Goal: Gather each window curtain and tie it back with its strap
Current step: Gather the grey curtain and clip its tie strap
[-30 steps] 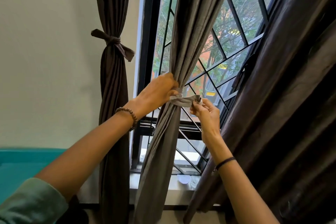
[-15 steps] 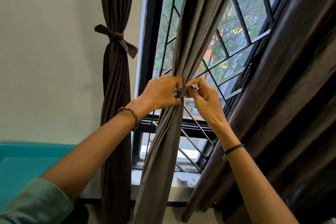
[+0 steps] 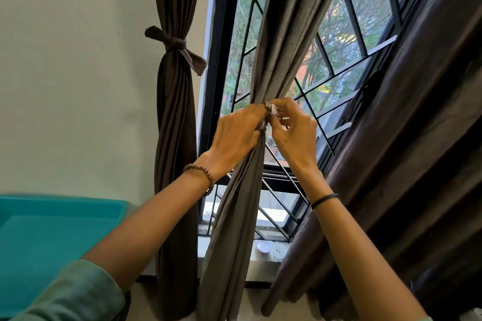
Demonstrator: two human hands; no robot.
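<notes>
A grey-brown middle curtain [image 3: 281, 41] hangs gathered in front of the window. My left hand [image 3: 236, 135] grips its bunched waist and part of the strap [image 3: 268, 113] wound there. My right hand [image 3: 294, 133] pinches the strap's end, where a small white tag shows, right against the left hand. Most of the strap is hidden by my fingers. At the left, a dark brown curtain [image 3: 173, 117] hangs tied with a knotted strap [image 3: 180, 45]. A dark brown curtain [image 3: 407, 138] on the right hangs loose.
The black window frame and grille [image 3: 336, 70] stand behind the curtains. A small white dish [image 3: 264, 247] sits on the sill [image 3: 260, 266]. A teal surface [image 3: 52, 229] lies at the lower left, below the white wall.
My right hand has brought the strap's end across from the right to meet my left hand at the curtain's waist; both hands now work close together, slightly higher.
</notes>
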